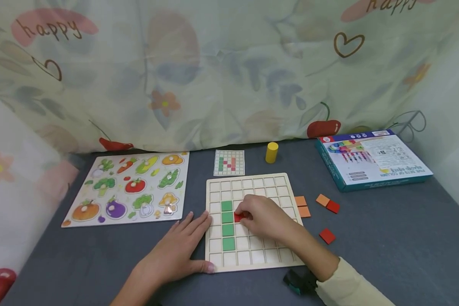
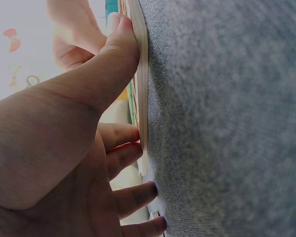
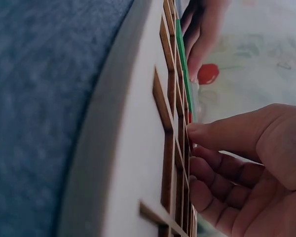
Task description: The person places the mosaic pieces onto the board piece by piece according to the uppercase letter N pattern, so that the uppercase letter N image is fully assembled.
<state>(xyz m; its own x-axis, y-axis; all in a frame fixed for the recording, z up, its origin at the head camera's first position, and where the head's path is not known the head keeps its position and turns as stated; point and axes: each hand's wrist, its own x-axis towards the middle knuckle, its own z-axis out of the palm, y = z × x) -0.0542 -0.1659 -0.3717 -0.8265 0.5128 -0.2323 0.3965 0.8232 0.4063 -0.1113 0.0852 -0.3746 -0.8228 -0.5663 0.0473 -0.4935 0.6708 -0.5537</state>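
A wooden grid board (image 1: 252, 269) lies on the dark table, with a column of several green square tiles (image 1: 227, 230) in its cells. My right hand (image 1: 265, 216) pinches a red square tile (image 1: 238, 217) between thumb and fingertips, in a cell beside the green column. In the right wrist view, the thumb (image 3: 222, 134) and fingers reach down at the grid. My left hand (image 1: 179, 248) rests along the board's left edge, fingers straight and spread, thumb at the near left corner. The left wrist view shows its thumb (image 2: 119, 47) against the board's side (image 2: 143, 98).
Orange tiles (image 1: 303, 211) touch the board's right side; loose red tiles (image 1: 327, 236) and an orange tile (image 1: 323, 199) lie farther right. Behind stand a pattern card (image 1: 229, 162) and a yellow cylinder (image 1: 271, 152). A vegetable puzzle board (image 1: 116, 187) lies left, a box (image 1: 375, 161) right.
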